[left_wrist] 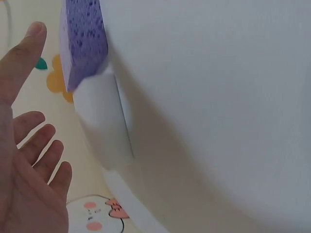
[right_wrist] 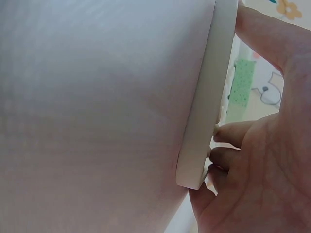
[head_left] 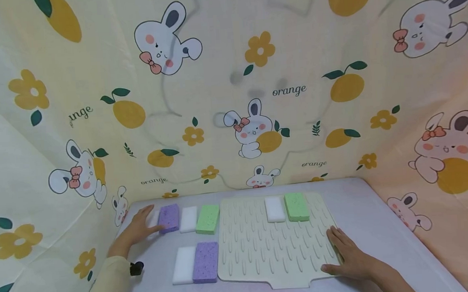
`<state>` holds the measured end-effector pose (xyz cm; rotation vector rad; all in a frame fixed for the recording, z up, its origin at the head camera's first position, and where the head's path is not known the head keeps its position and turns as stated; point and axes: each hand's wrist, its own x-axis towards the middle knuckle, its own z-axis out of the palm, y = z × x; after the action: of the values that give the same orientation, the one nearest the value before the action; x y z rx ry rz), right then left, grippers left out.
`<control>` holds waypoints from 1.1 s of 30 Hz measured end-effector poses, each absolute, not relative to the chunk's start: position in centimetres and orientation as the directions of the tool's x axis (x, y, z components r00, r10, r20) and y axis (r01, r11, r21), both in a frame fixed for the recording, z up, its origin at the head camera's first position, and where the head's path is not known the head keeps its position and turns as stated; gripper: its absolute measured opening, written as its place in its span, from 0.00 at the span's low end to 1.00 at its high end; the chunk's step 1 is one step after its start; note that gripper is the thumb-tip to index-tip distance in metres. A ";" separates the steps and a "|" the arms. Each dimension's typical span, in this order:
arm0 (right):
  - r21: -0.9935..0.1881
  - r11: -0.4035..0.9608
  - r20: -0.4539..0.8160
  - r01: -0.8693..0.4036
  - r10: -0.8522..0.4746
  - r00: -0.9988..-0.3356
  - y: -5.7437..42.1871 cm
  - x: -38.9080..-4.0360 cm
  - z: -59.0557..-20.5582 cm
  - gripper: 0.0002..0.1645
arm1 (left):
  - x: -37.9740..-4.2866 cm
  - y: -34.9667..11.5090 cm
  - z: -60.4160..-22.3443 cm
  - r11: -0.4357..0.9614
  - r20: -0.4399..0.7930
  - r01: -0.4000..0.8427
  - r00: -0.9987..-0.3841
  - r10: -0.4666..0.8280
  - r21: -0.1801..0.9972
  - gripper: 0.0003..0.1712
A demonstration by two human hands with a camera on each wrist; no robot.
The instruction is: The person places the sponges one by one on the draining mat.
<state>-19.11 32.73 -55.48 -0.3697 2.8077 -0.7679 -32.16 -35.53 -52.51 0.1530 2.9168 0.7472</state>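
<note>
The far purple sponge (head_left: 168, 218) lies at three o'clock from the nearer left hand (head_left: 139, 227), long axis twelve to six, that hand's fingers spread and gripping nothing, while the right hand (head_left: 351, 256) rests extended fingers on the board (head_left: 274, 246) at its four-o'clock edge.

Head: from near side, facing forward-down over tabletop (head_left: 377, 220). Left wrist: close, probably sharing far-left purple sponge (head_left: 168, 218). Right wrist: close at right edge of mat (head_left: 273, 242), shared with head.

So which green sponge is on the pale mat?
The rightmost green sponge, beside the white block on the mat; the other green sponge lies off the mat, by its left edge.
</note>
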 end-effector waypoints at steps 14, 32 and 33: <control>-0.503 0.845 -0.133 -0.183 -0.286 -0.949 33.0 -19.2 -55.6 0.73 | -32.7 -37.2 -52.2 0.893 -0.161 0.042 -0.979 0.127 0.449 0.71; -0.513 0.843 -0.145 -0.164 -0.273 -0.951 32.6 -19.0 -55.3 0.75 | -32.9 -37.3 -52.4 0.896 -0.228 0.012 -0.966 0.125 0.443 0.71; -0.515 0.842 -0.147 -0.161 -0.272 -0.951 32.6 -19.0 -55.2 0.75 | -32.9 -37.3 -52.5 0.895 -0.228 0.014 -0.965 0.128 0.446 0.71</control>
<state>-18.96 32.62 -55.25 -0.3336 2.8064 -0.7569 -32.87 -37.26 -52.46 0.1070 2.8093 0.6587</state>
